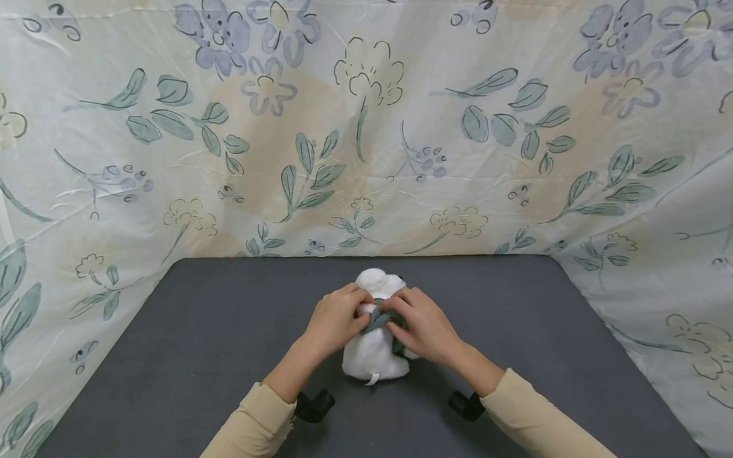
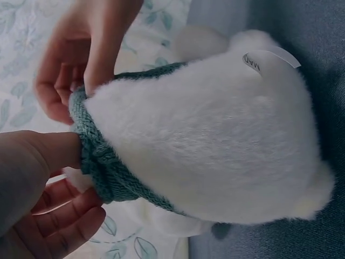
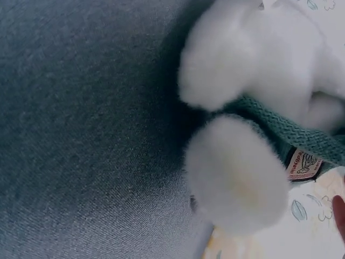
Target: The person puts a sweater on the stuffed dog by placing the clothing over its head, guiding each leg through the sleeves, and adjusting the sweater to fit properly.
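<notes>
A white plush toy (image 1: 372, 356) sits upright on the grey table, its back with a small tag toward me. Round its neck runs a green knitted garment (image 2: 102, 156), and green knit also lies along its sides. My left hand (image 1: 338, 321) pinches the knit band at the left of the neck, thumb on the near side. From the right, my right hand (image 1: 424, 324) pinches the same band with thumb and fingers. In the right wrist view a label patch (image 3: 305, 164) shows on the knit, beside a white plush foot (image 3: 237, 178). The toy's front is hidden in the head view.
The grey table (image 1: 189, 356) spreads out on both sides of the toy. Behind it and at the sides hangs a floral cloth (image 1: 366, 159). Black wrist mounts (image 1: 314, 406) sit under both sleeve cuffs, close over the table.
</notes>
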{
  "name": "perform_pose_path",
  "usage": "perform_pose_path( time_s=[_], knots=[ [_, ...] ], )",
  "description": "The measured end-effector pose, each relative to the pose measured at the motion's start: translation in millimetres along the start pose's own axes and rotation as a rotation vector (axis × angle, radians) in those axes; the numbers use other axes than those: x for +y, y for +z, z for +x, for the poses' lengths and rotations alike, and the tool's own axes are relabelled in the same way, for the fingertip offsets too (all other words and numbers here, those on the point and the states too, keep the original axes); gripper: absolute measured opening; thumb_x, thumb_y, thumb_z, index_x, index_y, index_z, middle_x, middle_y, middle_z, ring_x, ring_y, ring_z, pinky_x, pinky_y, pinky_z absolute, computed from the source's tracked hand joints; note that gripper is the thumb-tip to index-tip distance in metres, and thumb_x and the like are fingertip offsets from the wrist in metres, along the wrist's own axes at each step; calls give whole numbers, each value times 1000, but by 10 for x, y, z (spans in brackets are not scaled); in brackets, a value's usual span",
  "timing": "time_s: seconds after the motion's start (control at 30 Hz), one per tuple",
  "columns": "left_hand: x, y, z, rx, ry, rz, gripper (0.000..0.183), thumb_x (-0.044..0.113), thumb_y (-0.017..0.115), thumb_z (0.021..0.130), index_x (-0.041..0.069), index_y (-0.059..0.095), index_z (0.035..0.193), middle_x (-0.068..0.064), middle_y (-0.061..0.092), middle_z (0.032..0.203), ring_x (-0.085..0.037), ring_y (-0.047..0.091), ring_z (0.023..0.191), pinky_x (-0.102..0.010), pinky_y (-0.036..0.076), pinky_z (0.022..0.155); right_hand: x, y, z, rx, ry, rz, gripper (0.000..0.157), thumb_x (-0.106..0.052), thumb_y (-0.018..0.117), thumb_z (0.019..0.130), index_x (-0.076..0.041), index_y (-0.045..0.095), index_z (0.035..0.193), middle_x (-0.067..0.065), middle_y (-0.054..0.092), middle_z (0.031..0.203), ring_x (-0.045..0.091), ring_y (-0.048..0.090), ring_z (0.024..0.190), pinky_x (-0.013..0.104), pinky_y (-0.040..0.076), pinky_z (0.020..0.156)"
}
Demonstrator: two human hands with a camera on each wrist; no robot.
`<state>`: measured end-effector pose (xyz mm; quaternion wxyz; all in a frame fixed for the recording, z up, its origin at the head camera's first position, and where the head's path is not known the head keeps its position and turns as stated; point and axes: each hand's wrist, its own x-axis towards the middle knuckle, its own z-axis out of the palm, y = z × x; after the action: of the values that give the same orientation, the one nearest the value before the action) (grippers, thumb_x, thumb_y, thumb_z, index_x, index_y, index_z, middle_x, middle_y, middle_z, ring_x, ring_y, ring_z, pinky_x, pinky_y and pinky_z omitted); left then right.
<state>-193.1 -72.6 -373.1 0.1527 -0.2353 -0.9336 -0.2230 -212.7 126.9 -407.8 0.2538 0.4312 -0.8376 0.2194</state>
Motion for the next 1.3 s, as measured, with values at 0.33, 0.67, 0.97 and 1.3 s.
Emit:
perform_pose_path(
  time_s=[0.33, 0.67, 0.97, 1.3],
  knots=[
    [-36, -4, 1, 34, -2, -28, 9, 11, 69, 79, 15, 67, 87, 4, 59, 84, -6, 46, 57, -21, 37, 49, 16, 22, -26, -7, -157, -76, 20, -5, 70, 77, -19, 64, 91, -6, 54, 83, 9, 42, 69, 22, 32, 60],
    [-99, -14, 50, 13, -50, -82, 10, 11, 66, 78, 16, 67, 86, 6, 53, 74, -4, 43, 57, -20, 37, 50, 56, 63, -34, -11, -151, -312, 17, -9, 73, 76, -20, 62, 82, -3, 48, 73, 12, 36, 62, 22, 25, 55],
    [-128, -28, 55, 14, -69, -105, 11, 10, 66, 77, 17, 66, 85, 6, 52, 72, -4, 44, 57, -21, 36, 49, 36, 14, -62, -108, -130, -335, 12, -10, 69, 77, -17, 59, 76, -3, 50, 76, 14, 41, 64, 25, 29, 57],
    [-93, 38, -12, 77, -29, -41, 9, 16, 66, 81, 17, 65, 89, 5, 52, 76, -3, 42, 57, -19, 36, 49, 23, -24, 9, -135, 58, -164, 35, -32, 66, 85, -15, 58, 115, -1, 57, 103, 14, 53, 85, 30, 42, 69]
  ],
)
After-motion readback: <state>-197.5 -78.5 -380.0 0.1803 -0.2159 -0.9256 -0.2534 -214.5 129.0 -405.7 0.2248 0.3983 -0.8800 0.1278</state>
